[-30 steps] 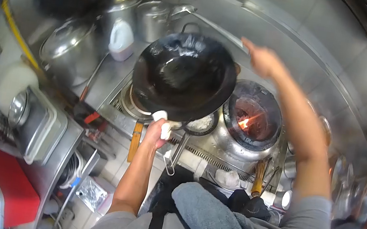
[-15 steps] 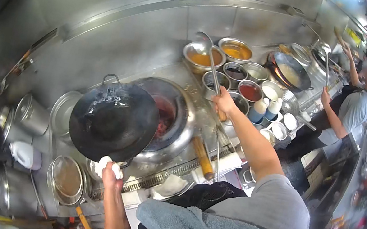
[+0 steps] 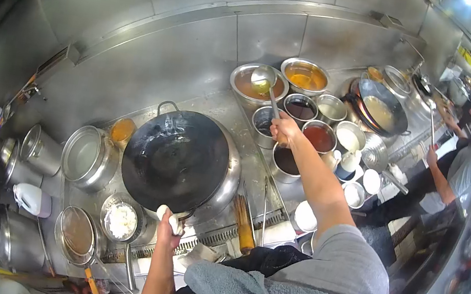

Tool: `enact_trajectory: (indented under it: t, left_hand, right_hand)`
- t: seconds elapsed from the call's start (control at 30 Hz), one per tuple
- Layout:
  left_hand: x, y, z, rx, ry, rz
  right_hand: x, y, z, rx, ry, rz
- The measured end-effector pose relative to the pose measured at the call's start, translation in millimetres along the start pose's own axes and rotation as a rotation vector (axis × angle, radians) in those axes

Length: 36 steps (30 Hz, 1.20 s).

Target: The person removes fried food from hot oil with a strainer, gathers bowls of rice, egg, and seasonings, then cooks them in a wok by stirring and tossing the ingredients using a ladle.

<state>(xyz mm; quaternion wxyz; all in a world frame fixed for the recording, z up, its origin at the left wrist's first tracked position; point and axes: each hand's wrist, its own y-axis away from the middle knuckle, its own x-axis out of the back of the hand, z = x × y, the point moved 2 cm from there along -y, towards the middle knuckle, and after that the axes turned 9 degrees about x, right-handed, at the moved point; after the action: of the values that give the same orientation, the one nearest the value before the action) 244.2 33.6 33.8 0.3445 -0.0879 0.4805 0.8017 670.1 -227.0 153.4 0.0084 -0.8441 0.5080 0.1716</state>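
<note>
Wok (image 3: 175,159) is being gripped through cloth (image 3: 174,223) by left hand (image 3: 164,233); toward one o'clock, already-loaded ladle (image 3: 263,78) is being grasped by right hand (image 3: 285,128).

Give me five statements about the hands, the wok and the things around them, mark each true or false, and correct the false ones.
1. The left hand grips a white cloth at the near edge of the wok. True.
2. The right hand is empty. False: it holds a ladle by the handle.
3. The wok is heaped with food. False: no food shows in it.
4. A round, long-handled vessel with white contents stands left of the left hand. True.
5. The ladle's bowl is over the wok. False: it is at a steel basin of brownish liquid.
</note>
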Motion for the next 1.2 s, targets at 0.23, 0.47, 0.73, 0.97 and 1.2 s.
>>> enact_trajectory:
  t: [0.23,0.47,0.73,0.97,1.2]
  left_hand:
    - [63.4,58.2,6.0,-0.188,-0.045,0.041]
    - [174.7,66.5,-9.6,-0.428,-0.519,0.274]
    - [218.5,97.7,-48.4,-0.696,-0.882,0.589]
    - [235.9,109.2,-61.7,-0.778,-0.944,0.651]
    - [227.8,100.9,-56.3,-0.737,-0.905,0.606]
  right_hand:
    - [-7.2,25.6,-18.7,0.019,-0.477,-0.155]
    - [-50.1,131.2,-16.9,-0.106,-0.541,-0.219]
    - [-133.8,247.5,11.9,-0.217,0.015,-0.274]
    - [-209.7,298.1,-17.3,-0.063,0.473,-0.391]
    - [-264.1,307.9,-76.9,0.114,0.242,-0.439]
